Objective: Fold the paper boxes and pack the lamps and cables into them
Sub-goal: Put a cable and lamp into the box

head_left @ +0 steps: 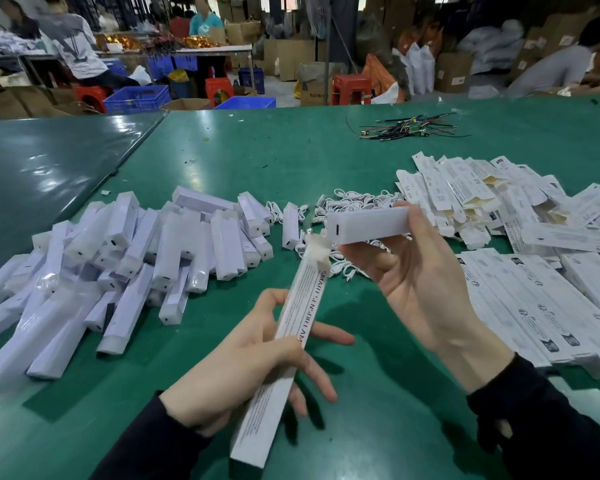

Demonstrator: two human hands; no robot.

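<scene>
A long, slim paper box [284,344] of smooth white card, printed with black lettering along its side, was gripped near its middle by the left hand [243,362], thumb and curled fingers wrapped round it while the outer fingers were spread loose. Its far end was open, the creased flaps [317,249] standing up. A lamp [369,225] — a matte white plastic bar, squared in section, with a small slot in its end face — was pinched lengthwise between thumb and fingertips of the right hand [426,282], held just beside the box's open mouth but apart from it.

On the green, slightly glossy desk [291,157] a heap of similar white lamps [136,258] was piled to the left, some in clear wrap. Coiled white cables [354,202] were tangled behind the hands, partly hidden by the held lamp. Flat, unfolded boxes [482,199] were scattered on the right, with neater rows [541,299] nearer. A bundle of thin coloured wires [402,128] was left further back.
</scene>
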